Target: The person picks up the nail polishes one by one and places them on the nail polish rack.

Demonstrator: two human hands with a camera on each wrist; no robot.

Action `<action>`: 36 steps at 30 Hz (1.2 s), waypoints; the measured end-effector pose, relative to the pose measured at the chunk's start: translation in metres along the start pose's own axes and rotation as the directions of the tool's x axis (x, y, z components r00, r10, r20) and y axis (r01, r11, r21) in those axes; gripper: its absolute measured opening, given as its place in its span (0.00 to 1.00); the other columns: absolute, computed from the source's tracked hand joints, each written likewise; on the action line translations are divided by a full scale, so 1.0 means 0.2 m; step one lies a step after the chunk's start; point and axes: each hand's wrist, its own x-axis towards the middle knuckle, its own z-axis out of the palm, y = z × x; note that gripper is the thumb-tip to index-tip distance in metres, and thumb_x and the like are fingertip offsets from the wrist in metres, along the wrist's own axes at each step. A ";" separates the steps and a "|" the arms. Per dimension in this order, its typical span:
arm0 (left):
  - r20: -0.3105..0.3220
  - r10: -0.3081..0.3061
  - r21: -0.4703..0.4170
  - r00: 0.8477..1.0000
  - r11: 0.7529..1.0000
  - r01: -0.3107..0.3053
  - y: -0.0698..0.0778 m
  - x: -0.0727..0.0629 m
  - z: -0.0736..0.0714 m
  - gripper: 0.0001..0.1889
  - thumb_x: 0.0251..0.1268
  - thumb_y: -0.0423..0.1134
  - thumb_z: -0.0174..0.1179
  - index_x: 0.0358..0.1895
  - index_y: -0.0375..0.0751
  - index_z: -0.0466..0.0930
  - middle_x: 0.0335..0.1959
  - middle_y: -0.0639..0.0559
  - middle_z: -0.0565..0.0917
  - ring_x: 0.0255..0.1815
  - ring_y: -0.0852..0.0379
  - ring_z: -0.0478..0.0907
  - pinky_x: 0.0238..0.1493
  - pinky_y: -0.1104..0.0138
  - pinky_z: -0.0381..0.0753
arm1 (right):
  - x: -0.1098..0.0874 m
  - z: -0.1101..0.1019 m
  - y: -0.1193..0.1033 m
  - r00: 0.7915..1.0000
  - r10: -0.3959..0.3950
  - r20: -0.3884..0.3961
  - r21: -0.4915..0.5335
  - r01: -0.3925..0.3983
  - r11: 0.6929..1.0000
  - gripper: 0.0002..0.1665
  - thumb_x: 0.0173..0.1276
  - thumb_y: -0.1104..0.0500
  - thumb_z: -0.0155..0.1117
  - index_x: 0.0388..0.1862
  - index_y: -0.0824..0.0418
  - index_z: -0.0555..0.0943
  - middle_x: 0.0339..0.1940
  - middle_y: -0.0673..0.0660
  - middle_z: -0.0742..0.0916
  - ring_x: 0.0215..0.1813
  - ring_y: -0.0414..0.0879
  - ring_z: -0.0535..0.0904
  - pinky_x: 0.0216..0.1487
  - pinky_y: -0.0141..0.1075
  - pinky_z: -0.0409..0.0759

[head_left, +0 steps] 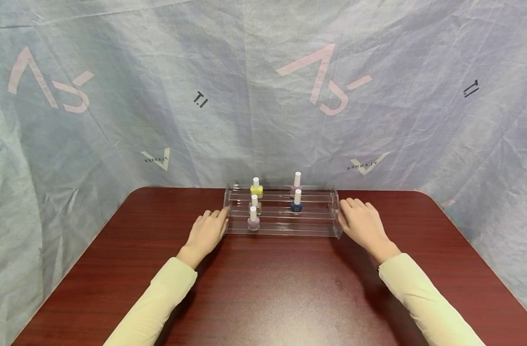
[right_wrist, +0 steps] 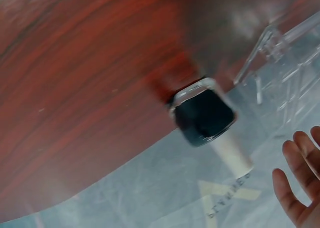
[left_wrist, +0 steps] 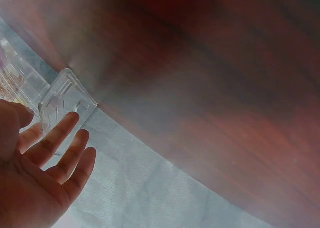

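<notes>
A clear tiered acrylic rack (head_left: 285, 228) stands at the back of the table. My left hand (head_left: 208, 230) is at its left end panel (left_wrist: 67, 100), fingertips right against the plastic and fingers mostly straight. At the opposite end, my right hand (head_left: 363, 221) has its fingertips by the right end panel (head_left: 335, 216), fingers loosely extended. White-capped nail polish bottles stand on the tiers: yellow (head_left: 257, 191) and pale pink (head_left: 295, 191) on top, brownish (head_left: 257, 208) and blue (head_left: 296, 207) in the middle, lilac (head_left: 253, 223) below. The right wrist view shows a dark nail polish bottle (right_wrist: 205, 115) near that hand.
Dark red wooden tabletop (head_left: 272, 288) spreads in front of the rack. A grey printed cloth (head_left: 246, 96) hangs close behind the table's back edge and along both sides. From the head view, the dark bottle beside the right hand is hidden.
</notes>
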 end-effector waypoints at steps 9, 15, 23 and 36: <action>-0.001 -0.003 -0.002 1.000 1.000 0.003 0.00 0.00 -0.01 0.18 0.67 0.41 0.48 0.59 0.43 0.69 0.43 0.45 0.82 0.43 0.45 0.76 0.38 0.54 0.76 | -0.04 -0.02 0.09 0.998 0.058 0.016 -0.004 -0.058 0.998 0.06 0.58 0.60 0.58 0.26 0.60 0.72 0.22 0.53 0.75 0.29 0.52 0.73 0.25 0.41 0.66; -0.004 -0.001 -0.003 1.000 1.000 0.001 0.00 0.00 -0.01 0.18 0.67 0.41 0.47 0.59 0.43 0.70 0.42 0.45 0.82 0.42 0.44 0.76 0.38 0.54 0.76 | -0.08 -0.02 0.14 0.994 0.092 0.055 -0.018 -0.091 0.996 0.06 0.59 0.60 0.57 0.26 0.60 0.72 0.23 0.54 0.76 0.30 0.53 0.73 0.26 0.41 0.65; -0.005 0.002 -0.003 1.000 1.000 -0.002 0.00 0.00 -0.01 0.18 0.67 0.41 0.47 0.59 0.43 0.70 0.43 0.45 0.82 0.42 0.45 0.76 0.38 0.54 0.76 | -0.11 -0.02 0.17 0.988 0.122 0.093 -0.036 -0.119 0.992 0.07 0.59 0.59 0.58 0.25 0.60 0.71 0.23 0.56 0.77 0.29 0.54 0.73 0.25 0.42 0.64; 0.002 -0.008 -0.004 1.000 1.000 0.008 0.00 0.00 0.00 0.18 0.67 0.41 0.47 0.59 0.44 0.69 0.43 0.45 0.82 0.42 0.45 0.75 0.39 0.55 0.76 | -0.14 -0.01 0.16 0.969 0.159 0.191 -0.063 -0.149 0.987 0.09 0.59 0.59 0.57 0.24 0.61 0.70 0.23 0.57 0.77 0.30 0.56 0.74 0.26 0.45 0.65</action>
